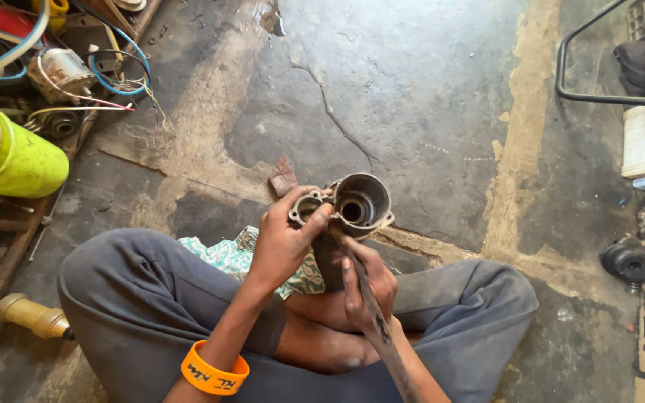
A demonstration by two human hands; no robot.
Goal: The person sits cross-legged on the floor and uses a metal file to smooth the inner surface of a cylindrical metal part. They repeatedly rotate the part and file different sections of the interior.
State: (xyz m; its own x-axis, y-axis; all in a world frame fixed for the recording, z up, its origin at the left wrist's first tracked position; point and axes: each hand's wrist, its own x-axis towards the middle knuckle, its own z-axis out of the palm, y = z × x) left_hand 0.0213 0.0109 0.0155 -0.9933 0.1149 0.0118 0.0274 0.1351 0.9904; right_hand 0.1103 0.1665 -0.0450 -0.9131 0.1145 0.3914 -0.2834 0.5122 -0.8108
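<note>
The left hand (281,242) is clamped on the rim of a grey metal housing (352,205) just below the centre of the frame, thumb pressed across its smaller round opening. The right hand (367,287) is closed around a dark, slim tool (363,287) that slants up from the wrist to the underside of the housing — its tip is hidden there. The housing stands open-end-up over the person's crossed legs, its larger bore showing a dark hole in the middle. An orange wristband (214,371) circles the left forearm at the bottom of the frame. A patterned green cloth (225,254) lies on the lap beneath the left hand. Further out, a cracked concrete floor (412,89) fills the upper middle — a yellow-green cylinder (9,153) and tangled wires (98,82) sit upper left, and a black round part (627,261) lies at right.
</note>
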